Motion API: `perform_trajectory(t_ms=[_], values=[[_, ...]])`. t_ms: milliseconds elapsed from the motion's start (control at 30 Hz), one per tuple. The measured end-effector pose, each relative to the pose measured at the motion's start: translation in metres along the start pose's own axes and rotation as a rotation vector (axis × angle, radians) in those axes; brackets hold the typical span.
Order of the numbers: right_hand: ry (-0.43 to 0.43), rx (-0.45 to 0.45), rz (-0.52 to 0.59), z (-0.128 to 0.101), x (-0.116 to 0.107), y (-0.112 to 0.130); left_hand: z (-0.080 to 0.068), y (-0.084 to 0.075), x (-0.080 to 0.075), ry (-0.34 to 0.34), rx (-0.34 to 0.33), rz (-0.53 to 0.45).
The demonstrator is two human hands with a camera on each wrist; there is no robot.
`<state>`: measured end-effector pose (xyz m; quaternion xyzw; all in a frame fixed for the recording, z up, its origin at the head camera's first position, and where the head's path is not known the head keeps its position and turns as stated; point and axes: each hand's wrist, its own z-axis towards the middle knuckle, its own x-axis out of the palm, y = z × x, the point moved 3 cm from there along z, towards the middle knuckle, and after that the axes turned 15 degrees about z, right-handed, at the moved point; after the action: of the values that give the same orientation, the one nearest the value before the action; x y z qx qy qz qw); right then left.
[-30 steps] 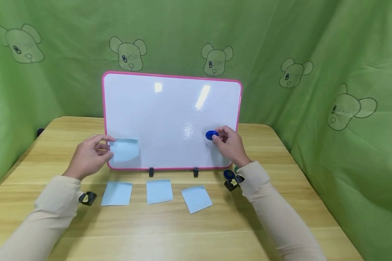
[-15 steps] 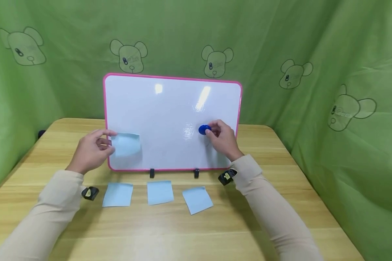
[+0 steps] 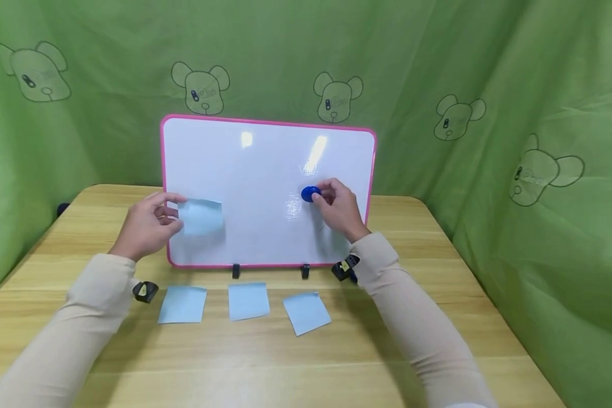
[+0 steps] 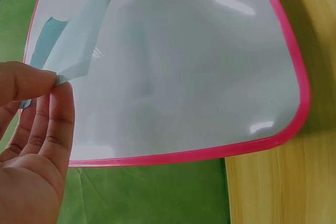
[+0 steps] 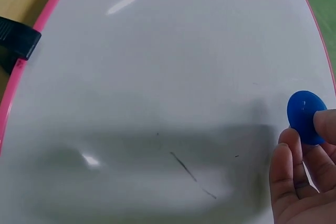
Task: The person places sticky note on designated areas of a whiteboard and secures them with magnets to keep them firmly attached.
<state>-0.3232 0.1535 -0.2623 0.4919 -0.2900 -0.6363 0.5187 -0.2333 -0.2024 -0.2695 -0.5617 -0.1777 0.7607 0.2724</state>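
Note:
A light-blue sticky note [image 3: 201, 218] hangs in front of the lower left of the whiteboard [image 3: 255, 170]. My left hand [image 3: 150, 224] pinches its left edge; in the left wrist view the note [image 4: 86, 35] curls away from the thumb and fingertip. Farther right, my right hand [image 3: 340, 208] holds a round blue magnet [image 3: 310, 194] before the board's right half. The right wrist view shows the magnet [image 5: 306, 116] between thumb and fingers, its domed face visible. Whether the note or magnet touches the board, I cannot tell.
Three more blue notes lie on the wooden table in front of the board: a left one [image 3: 182, 304], a middle one [image 3: 248, 301] and a right one [image 3: 307, 313]. Black clips [image 3: 236, 271] support the pink-framed board. A green curtain [image 3: 408, 68] surrounds the table.
Both hands have risen. The left hand carries the note slightly up and right, while the right hand brings the magnet up and left, closer to the board's middle.

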Motion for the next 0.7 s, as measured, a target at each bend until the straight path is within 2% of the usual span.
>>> perform_trajectory(t_ms=[200,700], values=[[0.003,-0.028,0.001,0.006,0.004,0.0,0.007,0.0,0.002,-0.018,0.01,0.009],[-0.002,-0.043,-0.01,0.018,0.017,0.009,0.023,-0.008,0.003,0.003,-0.01,-0.013]])
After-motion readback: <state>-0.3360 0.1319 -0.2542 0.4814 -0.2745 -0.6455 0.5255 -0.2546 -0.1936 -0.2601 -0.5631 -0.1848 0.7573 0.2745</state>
